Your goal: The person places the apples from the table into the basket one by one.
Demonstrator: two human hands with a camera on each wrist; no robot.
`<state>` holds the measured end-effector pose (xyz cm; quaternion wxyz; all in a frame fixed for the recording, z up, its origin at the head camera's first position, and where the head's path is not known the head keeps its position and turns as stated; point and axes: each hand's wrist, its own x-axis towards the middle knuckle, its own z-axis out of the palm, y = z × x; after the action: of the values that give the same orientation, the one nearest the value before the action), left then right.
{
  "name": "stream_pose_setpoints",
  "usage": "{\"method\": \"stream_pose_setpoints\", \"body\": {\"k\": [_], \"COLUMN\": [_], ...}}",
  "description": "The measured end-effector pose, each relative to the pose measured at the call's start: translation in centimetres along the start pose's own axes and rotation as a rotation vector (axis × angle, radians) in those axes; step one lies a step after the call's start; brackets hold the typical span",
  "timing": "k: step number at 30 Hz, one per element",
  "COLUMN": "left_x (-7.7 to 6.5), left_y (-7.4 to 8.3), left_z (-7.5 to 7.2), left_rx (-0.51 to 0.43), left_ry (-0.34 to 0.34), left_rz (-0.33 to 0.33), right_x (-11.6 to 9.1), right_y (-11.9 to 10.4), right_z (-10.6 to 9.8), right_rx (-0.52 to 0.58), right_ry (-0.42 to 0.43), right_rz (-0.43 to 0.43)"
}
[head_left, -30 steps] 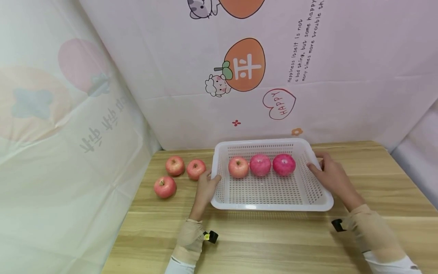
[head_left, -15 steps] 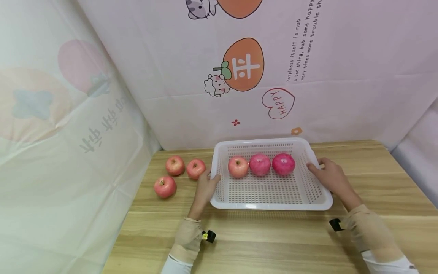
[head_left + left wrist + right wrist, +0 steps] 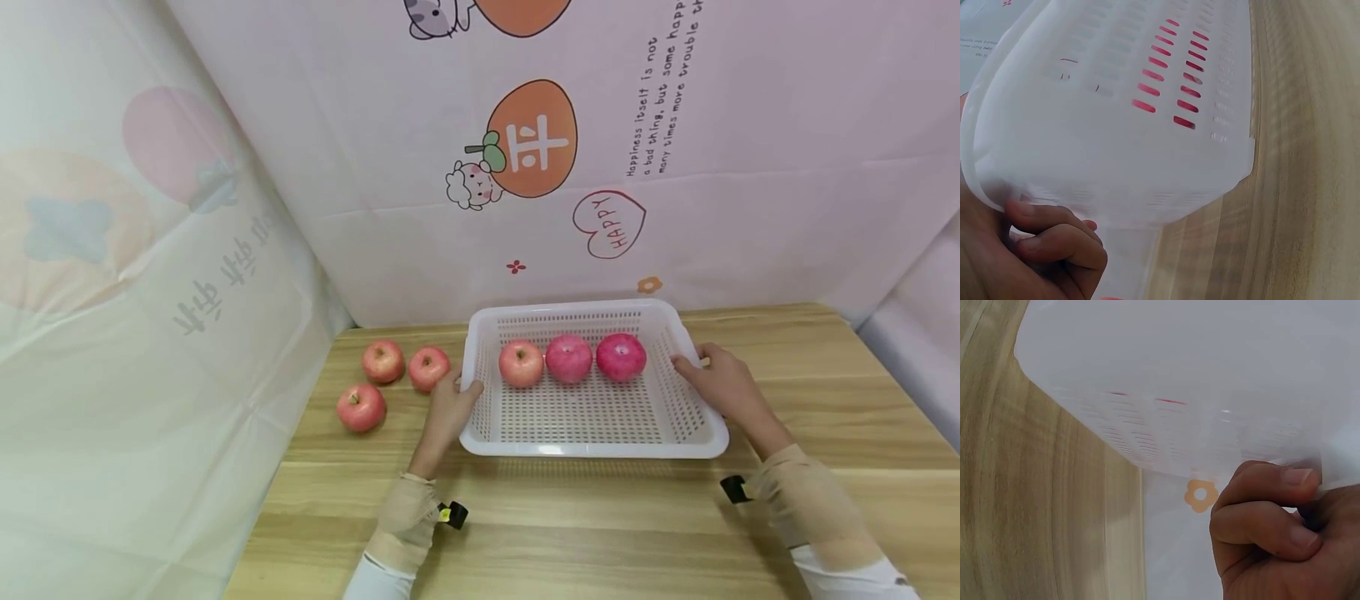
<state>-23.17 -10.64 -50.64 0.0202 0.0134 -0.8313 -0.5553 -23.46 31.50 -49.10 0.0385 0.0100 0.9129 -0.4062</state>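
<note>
A white plastic basket [image 3: 592, 450] with slotted sides stands at the back of the table, in the middle of the head view. Inside it, in a row along the back, are a pale red apple [image 3: 521, 363] and two darker pink round fruits [image 3: 569, 358]. My left hand [image 3: 450, 408] grips the basket's left rim, thumb over the top; the left wrist view shows the fingers [image 3: 1063, 237] curled under it. On the opposite side my right hand [image 3: 731, 387] holds the right rim the same way, its fingers [image 3: 1254, 487] bent beneath the edge in the right wrist view.
Three apples [image 3: 362, 407] lie on the wooden table [image 3: 570, 533] left of the basket, one close to my left hand. A printed white cloth [image 3: 405, 250] hangs right behind the table's back edge, and another covers the left side.
Both hands keep their hold on the basket. The whole scene shifts very slightly up and left in the head view; the basket and apples stay where they were on the table.
</note>
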Motion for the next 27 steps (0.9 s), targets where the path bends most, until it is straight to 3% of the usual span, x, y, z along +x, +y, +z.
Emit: {"method": "stream_pose_setpoints", "body": {"k": [8,21,27], "left_x": [0.2,0.5,0.7], "left_y": [0.1,0.9,2.0], "left_z": [-0.5,-1.7,-2.9], "left_rx": [0.042,0.213,0.297], "left_ry": [-0.035,-0.128,-0.103], "left_rz": [0.022,0.006,0.024], "right_x": [-0.1,-0.1,-0.2], "right_y": [-0.2,-0.1,0.0], "right_z": [0.0,0.3,0.3], "right_rx": [0.01,0.02,0.006], "right_ry": [0.005,0.009,0.018], "right_rz": [0.012,0.015,0.024]}}
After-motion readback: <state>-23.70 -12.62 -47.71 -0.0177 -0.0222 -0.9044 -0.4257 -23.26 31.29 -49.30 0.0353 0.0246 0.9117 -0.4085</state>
